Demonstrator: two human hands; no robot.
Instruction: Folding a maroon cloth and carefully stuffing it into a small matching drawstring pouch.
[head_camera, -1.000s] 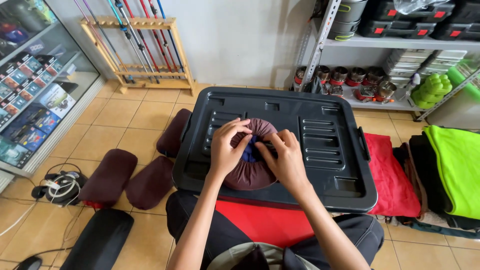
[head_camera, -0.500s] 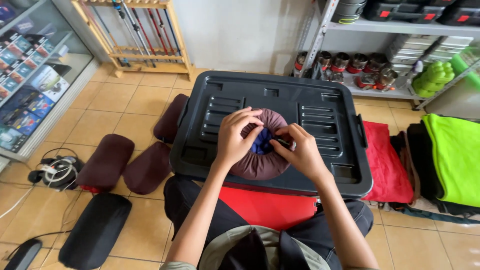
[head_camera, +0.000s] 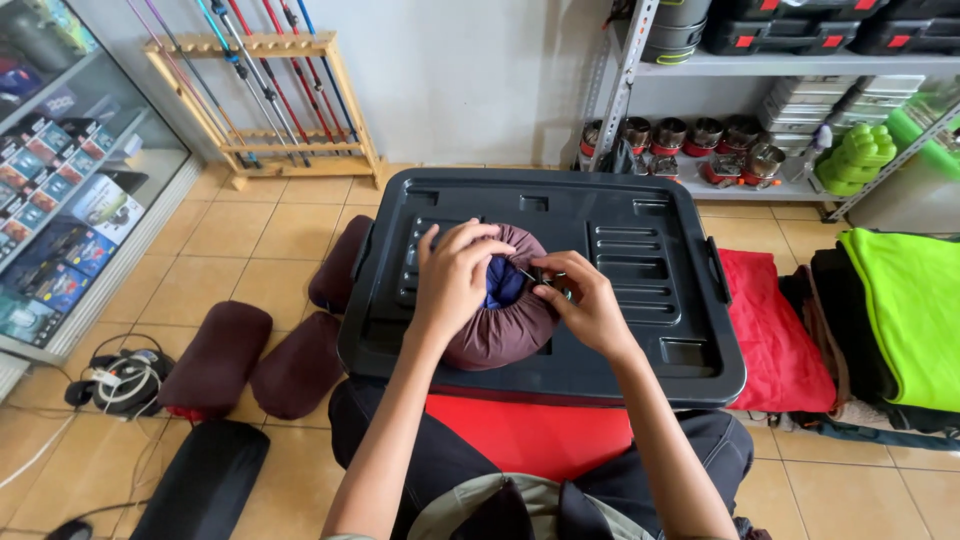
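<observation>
A maroon stuff sack (head_camera: 505, 335) with blue fabric showing at its mouth stands on the black lid (head_camera: 640, 340) of a red bin. My left hand (head_camera: 455, 275) grips the gathered rim of the sack on its left side. My right hand (head_camera: 580, 300) pinches the sack's thin drawcord at the right of the mouth, pulled a little to the right.
Three packed maroon sacks (head_camera: 215, 355) lie on the tiled floor at left, with a black bag (head_camera: 200, 480) nearer me. Red fabric (head_camera: 775, 325) and green and dark folded fabrics (head_camera: 900, 310) lie at right. Metal shelves (head_camera: 740, 110) with cookware stand behind; a pole rack (head_camera: 265, 90) stands back left.
My right hand has drawn the cord out to the right and the sack's mouth has narrowed. The blue fabric shows less. The camera shifted slightly.
</observation>
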